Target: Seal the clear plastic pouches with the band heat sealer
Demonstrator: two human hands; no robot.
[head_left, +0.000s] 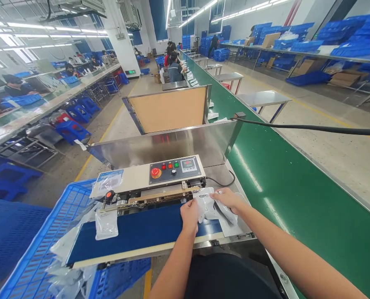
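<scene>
My left hand point(189, 214) is closed on the left edge of a white plastic pouch point(205, 207), which hangs upright at the right end of a band sealing machine point(129, 182). The fingers of my right hand point(228, 198) are closed at the pouch's upper right corner. Below that hand a second pouch point(228, 214) slants over the metal plate; whether the hand also grips it I cannot tell. Another filled pouch point(107, 224) sits at the left end of the machine's blue belt point(150, 228), its top edge at the sealing band.
A blue plastic crate point(75, 193) with several pouches stands left of the machine. Along my right runs a green conveyor point(266, 187), crossed at its near part by a black cable point(297, 126). A steel panel point(166, 143) rises behind the machine. People sit farther down the line.
</scene>
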